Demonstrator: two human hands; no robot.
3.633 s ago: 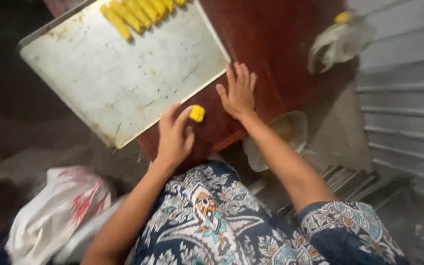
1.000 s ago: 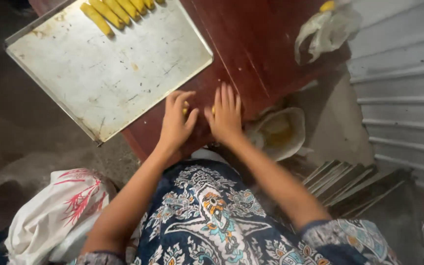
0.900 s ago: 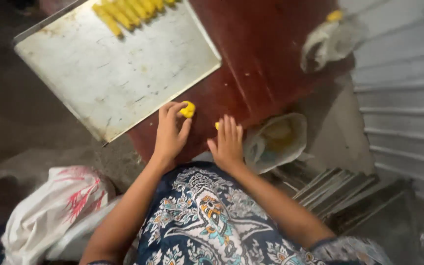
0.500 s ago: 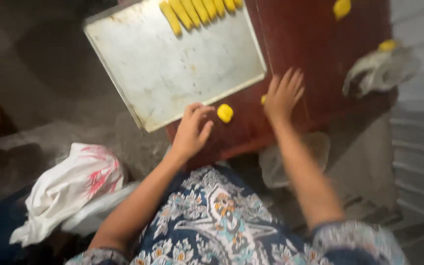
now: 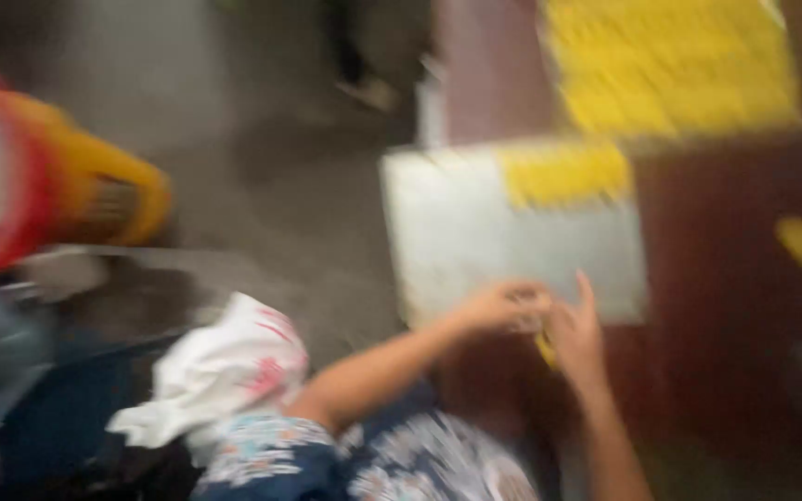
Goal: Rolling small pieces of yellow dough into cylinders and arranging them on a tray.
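The picture is very blurry. Low in the middle we see our patterned dress (image 5: 392, 464). Just above it our left hand (image 5: 498, 306) and right hand (image 5: 575, 336) meet at the near edge of the pale tray (image 5: 457, 232). A small yellow piece (image 5: 547, 351) peeks out between them, low down. We cannot tell if the fingers are open or closed. A white bag (image 5: 225, 371) lies at lower left. On the dark red tabletop (image 5: 707, 278), yellow pieces (image 5: 563, 173) sit at the tray's far end.
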